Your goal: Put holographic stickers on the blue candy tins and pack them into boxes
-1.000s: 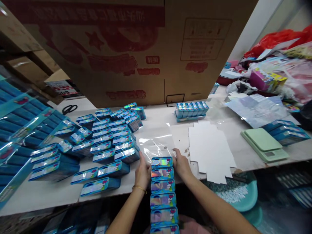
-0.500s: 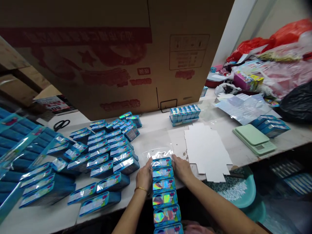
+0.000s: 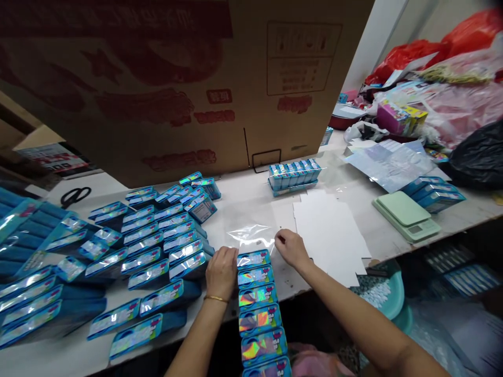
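Note:
A row of blue packs (image 3: 258, 319) with shiny holographic fronts runs from the table edge toward me. Beyond its far end lies a clear plastic bag (image 3: 251, 235), flat on the table and glinting near its mouth. My left hand (image 3: 222, 271), with a gold bangle at the wrist, is closed at the bag's near left corner, beside the end pack; its fingertips are partly hidden. To the right, my right hand (image 3: 291, 248) pinches the bag's right edge, apart from the packs.
Many blue packs (image 3: 157, 243) stand in rows on the left, with black scissors (image 3: 76, 196) behind. A large carton (image 3: 176, 94) stands at the back. White flat card (image 3: 330, 235), a wrapped set of packs (image 3: 294, 175), a green scale (image 3: 406, 215) and a turquoise basin (image 3: 396, 296) are on the right.
My right hand has moved away from the end pack, up and to the right. My left hand has turned over, its back now showing. The view has shifted slightly.

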A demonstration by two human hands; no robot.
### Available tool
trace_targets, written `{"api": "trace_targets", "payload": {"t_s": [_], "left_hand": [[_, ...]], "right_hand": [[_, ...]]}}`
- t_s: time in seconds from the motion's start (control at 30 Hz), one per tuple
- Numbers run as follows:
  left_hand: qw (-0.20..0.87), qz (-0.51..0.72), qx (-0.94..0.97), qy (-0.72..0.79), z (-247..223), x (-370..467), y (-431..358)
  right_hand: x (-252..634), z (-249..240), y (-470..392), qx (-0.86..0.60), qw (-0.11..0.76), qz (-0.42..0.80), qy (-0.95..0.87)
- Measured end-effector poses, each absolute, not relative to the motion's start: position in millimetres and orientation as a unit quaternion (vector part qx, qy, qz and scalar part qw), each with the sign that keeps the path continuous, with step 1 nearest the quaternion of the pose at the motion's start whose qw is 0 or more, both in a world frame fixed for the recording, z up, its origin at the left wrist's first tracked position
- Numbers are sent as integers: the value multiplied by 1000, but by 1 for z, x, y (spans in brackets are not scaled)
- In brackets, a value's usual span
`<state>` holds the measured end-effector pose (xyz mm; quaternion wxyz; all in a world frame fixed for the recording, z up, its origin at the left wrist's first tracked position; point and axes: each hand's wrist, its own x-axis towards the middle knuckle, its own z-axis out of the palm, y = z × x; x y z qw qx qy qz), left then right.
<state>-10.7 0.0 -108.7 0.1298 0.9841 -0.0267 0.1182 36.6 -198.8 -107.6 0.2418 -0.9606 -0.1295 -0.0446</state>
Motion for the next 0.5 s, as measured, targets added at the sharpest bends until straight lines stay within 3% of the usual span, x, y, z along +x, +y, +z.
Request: {"api": "trace_targets", "payload": {"t_s": [0.23,0.5], "left_hand": [[252,208,944,-32,-92,-26,2],[199,307,923,-122,-118,-65,-1]], "right_hand": [[3,-89,-196,-934,235,-144,-228],[-23,-113,-207,-880,173,-246,-368]]}}
